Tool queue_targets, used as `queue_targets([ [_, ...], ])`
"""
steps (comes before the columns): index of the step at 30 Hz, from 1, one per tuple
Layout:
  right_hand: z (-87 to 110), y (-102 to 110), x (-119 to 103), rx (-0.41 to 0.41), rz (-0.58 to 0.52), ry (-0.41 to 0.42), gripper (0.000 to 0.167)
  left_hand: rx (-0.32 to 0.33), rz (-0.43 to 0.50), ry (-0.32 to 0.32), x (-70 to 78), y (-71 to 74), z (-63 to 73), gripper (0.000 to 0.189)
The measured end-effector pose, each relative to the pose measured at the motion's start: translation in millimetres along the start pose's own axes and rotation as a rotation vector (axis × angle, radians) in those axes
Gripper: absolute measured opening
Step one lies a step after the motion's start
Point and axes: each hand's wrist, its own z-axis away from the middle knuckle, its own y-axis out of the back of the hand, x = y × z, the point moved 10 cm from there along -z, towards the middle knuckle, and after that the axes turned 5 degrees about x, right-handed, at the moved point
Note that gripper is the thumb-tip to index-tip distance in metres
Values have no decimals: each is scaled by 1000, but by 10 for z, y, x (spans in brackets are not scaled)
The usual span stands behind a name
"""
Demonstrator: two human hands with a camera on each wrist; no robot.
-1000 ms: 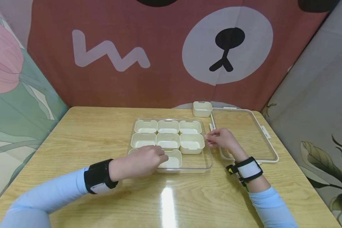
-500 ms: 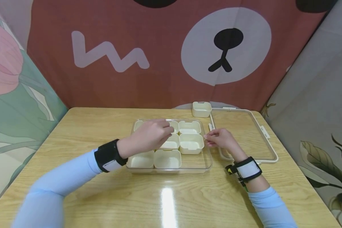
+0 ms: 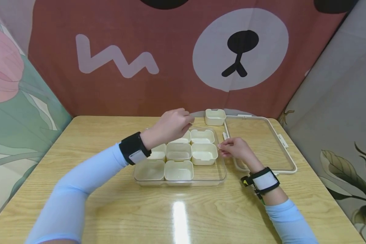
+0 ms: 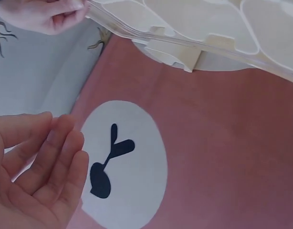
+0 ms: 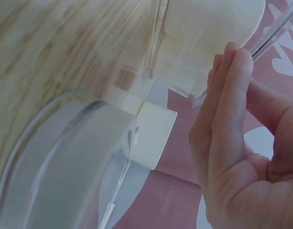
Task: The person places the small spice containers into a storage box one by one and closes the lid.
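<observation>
My left hand (image 3: 174, 124) hovers over the back of a clear plastic box (image 3: 208, 173), heading the arm across its left half. In the left wrist view its fingers (image 4: 60, 157) are loosely bent and hold nothing. My right hand (image 3: 236, 149) pinches the right rim of the clear box; thumb and fingers (image 5: 227, 109) meet at that edge in the right wrist view. Inside the box sit several cream bins (image 3: 179, 170) in rows, and the front right spot shows bare floor. My left hand and forearm hide some back-left bins.
One more cream bin (image 3: 215, 117) stands behind the box, at the table's back edge. Beside it a clear lid with a white frame (image 3: 292, 164) lies on the wooden table (image 3: 134, 217). A printed cloth (image 3: 116, 98) hangs right behind the table.
My left hand has lifted from the front row of bins and moved back and right, above the far edge of the box. The right hand stays at the rim.
</observation>
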Motion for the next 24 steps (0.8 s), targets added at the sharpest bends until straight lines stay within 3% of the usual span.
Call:
queue_targets([
  [5, -7, 18, 5, 10, 20, -1, 31, -62, -1, 46, -127, -201, -178, 7],
  [15, -3, 11, 4, 15, 15, -14, 29, -94, -3, 97, -363, -585, -492, 14],
  [24, 1, 2, 0, 9, -3, -6, 32, -121, -16, 143, -483, -903, -722, 19],
])
